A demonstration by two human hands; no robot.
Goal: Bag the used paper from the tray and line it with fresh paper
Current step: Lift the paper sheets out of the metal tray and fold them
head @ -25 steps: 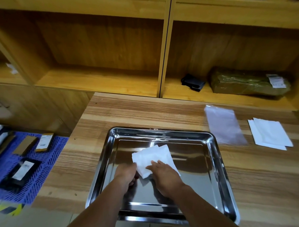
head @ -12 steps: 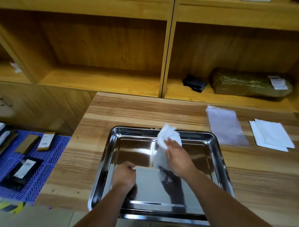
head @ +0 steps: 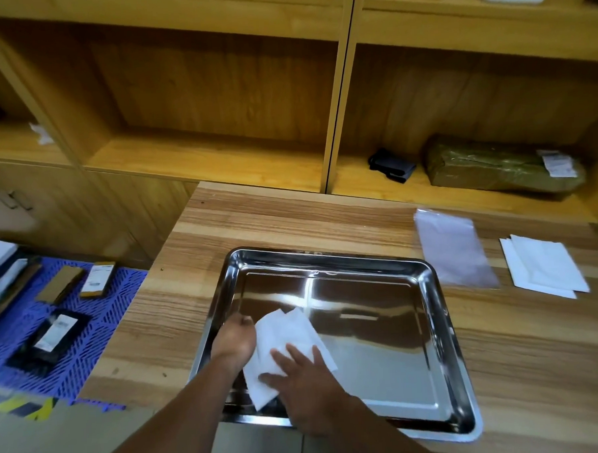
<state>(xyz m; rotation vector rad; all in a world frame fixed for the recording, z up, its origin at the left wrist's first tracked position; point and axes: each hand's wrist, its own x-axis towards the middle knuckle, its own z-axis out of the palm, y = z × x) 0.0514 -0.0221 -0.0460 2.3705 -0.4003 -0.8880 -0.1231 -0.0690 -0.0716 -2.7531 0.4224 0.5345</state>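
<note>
Right up front, a pale wood-grain table (head: 325, 221) butts against yellow wooden shelving (head: 219, 154). One cubby holds a small black folded item (head: 392, 165) and, beside it, a brown parcel wrapped in shiny film (head: 500, 168) w/ a white label. Off the table's left edge, a blue perforated plastic mat (head: 116, 302) on the floor carries a few small packages; labels too blurred to read.

On the table: a shiny rectangular steel tray (head: 442, 322) near the front edge, its near rim hanging a bit past that edge. To its right lies a flat clear plastic bag (head: 454, 250), then a short stack of clean white paper sheets (head: 546, 267), well apart from the tray.

Inside the tray, front-left part, sits the crumpled white used paper (head: 285, 336), folded over itself, lower corner hidden behind the wrists. The left hand (head: 236, 342) pinches its left edge, fingers curled onto it. The right hand (head: 306, 380) lies flat on top, fingers spread, pressing rather than gripping. Both forearms cut off at frame bottom.
</note>
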